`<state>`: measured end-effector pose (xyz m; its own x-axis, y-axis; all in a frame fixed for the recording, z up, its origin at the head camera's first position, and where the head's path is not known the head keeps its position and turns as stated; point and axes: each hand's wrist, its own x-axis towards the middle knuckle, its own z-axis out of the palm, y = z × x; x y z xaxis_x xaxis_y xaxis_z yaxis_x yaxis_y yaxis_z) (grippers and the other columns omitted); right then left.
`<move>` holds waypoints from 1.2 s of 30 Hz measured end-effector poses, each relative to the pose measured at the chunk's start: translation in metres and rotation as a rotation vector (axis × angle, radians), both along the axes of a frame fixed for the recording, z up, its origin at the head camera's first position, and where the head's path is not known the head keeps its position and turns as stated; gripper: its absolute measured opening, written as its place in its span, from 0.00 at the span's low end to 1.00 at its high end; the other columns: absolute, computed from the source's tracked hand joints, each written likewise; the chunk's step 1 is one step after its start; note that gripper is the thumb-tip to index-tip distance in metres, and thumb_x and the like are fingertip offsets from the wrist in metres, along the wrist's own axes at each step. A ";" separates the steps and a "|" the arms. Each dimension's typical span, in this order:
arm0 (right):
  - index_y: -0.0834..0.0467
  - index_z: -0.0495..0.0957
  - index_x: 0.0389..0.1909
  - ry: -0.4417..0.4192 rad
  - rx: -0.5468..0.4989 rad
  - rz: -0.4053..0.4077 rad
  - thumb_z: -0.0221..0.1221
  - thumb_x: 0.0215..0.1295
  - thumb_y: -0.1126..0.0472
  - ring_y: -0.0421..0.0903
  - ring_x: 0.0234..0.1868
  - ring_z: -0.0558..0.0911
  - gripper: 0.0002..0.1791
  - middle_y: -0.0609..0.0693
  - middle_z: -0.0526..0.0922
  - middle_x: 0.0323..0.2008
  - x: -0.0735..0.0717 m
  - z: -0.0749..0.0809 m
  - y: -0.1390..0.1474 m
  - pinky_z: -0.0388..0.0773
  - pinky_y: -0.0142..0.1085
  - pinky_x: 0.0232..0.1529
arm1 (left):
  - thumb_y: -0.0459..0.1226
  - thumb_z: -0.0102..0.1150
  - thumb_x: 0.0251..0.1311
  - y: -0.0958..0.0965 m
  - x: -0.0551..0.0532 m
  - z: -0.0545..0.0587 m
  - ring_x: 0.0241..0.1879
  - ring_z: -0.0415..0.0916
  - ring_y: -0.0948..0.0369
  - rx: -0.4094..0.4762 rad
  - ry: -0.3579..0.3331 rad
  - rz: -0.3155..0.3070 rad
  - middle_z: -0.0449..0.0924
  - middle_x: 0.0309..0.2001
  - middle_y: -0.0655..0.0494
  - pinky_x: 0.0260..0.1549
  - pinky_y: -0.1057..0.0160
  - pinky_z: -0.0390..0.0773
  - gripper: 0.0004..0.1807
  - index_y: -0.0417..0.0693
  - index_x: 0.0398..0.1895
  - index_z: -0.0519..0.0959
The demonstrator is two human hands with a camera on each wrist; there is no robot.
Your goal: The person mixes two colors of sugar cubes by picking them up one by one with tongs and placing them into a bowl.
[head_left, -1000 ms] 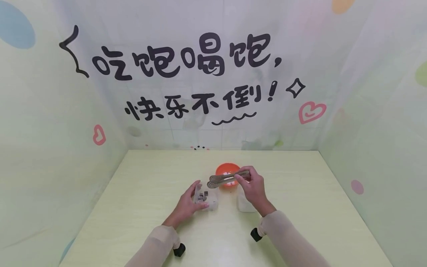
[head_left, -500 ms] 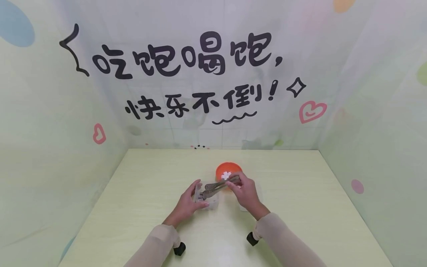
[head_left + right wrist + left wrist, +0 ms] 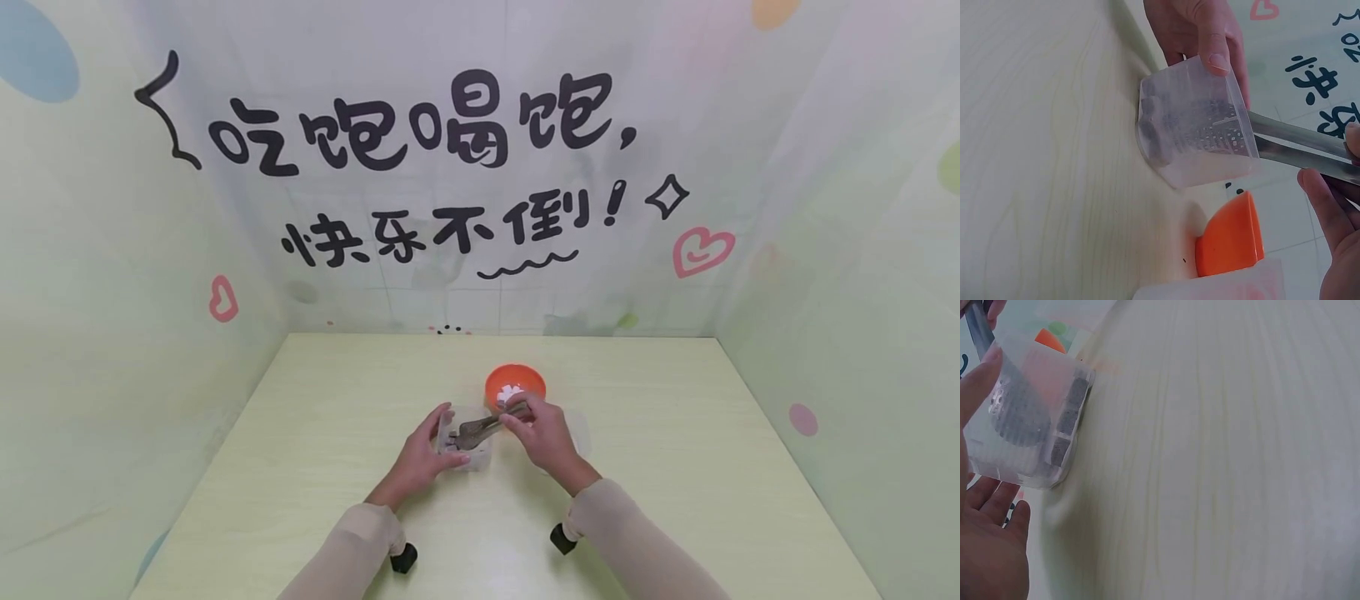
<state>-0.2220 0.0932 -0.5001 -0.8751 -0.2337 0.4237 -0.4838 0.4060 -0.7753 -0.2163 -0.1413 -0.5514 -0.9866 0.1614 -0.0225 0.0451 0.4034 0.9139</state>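
My left hand [image 3: 418, 460] grips a clear plastic container [image 3: 476, 460] from its left side, thumb at the near rim and fingers on the far side. Several dark grey cubes [image 3: 1067, 419] lie on its bottom. In my right hand [image 3: 547, 435] is a pair of metal tongs [image 3: 483, 427], pinched between thumb and fingers. Their perforated ends reach down inside the container, seen through its wall in the right wrist view, close to the cubes. Whether a cube sits between the tips I cannot tell.
An orange bowl [image 3: 516, 371] with several white cubes [image 3: 508, 392] stands just behind, partly covered by my right hand. A second clear container [image 3: 581, 429] stands right of it, half hidden. Printed walls enclose the table [image 3: 337, 375] at the back and sides.
My right hand has moved left and down with the tongs, from above the bowl's front into the container. The tong ends have come closer together. My left hand stays on the container.
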 end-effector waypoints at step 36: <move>0.60 0.78 0.37 0.015 -0.116 -0.029 0.66 0.60 0.68 0.43 0.31 0.85 0.07 0.50 0.85 0.32 0.000 0.018 -0.001 0.82 0.30 0.30 | 0.39 0.76 0.47 0.000 0.000 0.001 0.70 0.56 0.44 0.008 0.009 0.008 0.60 0.71 0.44 0.66 0.42 0.57 0.53 0.52 0.75 0.56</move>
